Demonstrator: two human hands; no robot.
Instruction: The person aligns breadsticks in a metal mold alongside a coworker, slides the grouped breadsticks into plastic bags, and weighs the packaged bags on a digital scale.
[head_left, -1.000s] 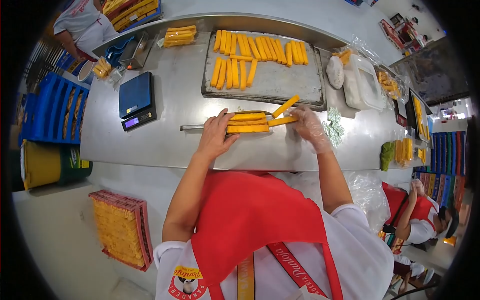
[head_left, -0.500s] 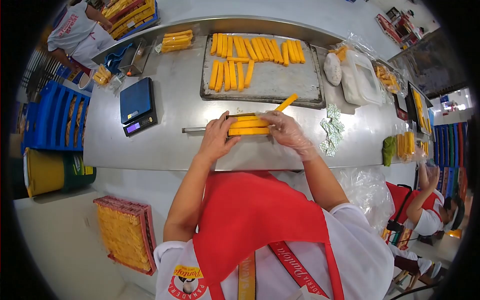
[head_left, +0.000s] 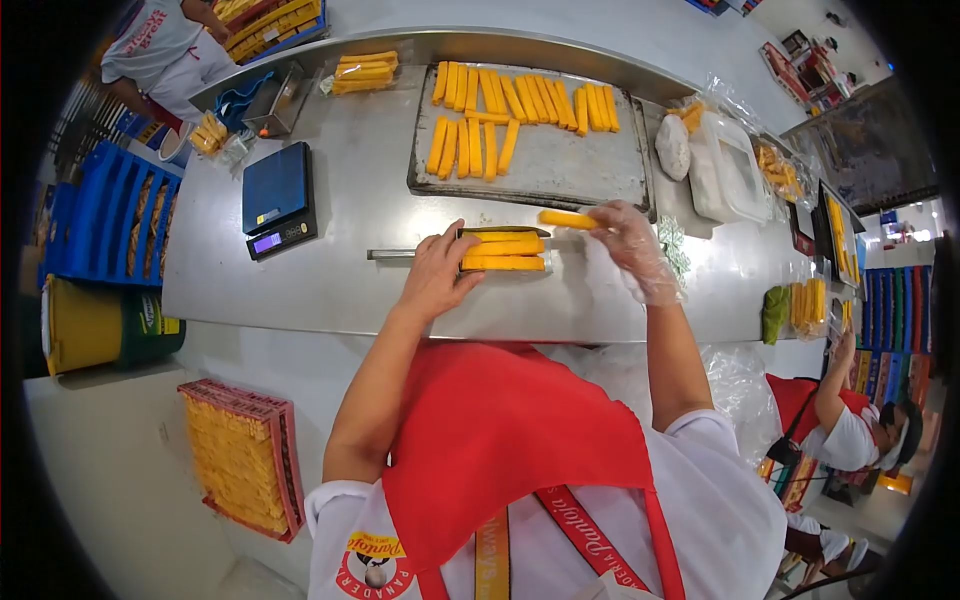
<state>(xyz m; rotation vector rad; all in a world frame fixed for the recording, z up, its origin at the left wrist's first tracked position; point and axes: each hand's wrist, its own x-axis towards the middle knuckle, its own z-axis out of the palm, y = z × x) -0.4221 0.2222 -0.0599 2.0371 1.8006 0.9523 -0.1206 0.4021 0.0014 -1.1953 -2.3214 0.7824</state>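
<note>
My bare left hand (head_left: 437, 272) grips the left end of a metal holder (head_left: 390, 254) in which several yellow sticks (head_left: 503, 263) lie side by side. To its right, my right hand (head_left: 636, 250), in a clear plastic glove, pinches one yellow stick (head_left: 566, 218) by its end, just above and right of the holder. Behind them a dark-rimmed metal tray (head_left: 590, 180) bears two rows of yellow sticks (head_left: 525, 100). Small white-green packets (head_left: 672, 243) lie partly hidden beside my gloved hand.
A blue-topped scale (head_left: 276, 195) stands left on the steel table (head_left: 350, 300). Bagged sticks (head_left: 363, 72) lie at the back. A clear plastic box (head_left: 728, 165) and a green cloth (head_left: 775, 312) are at the right. One person (head_left: 850, 430) is at right, another (head_left: 165, 50) at upper left.
My right hand has moved right, away from the holder, and now has the loose stick that leaned out beyond the holder. My left hand still grips the holder's left end.
</note>
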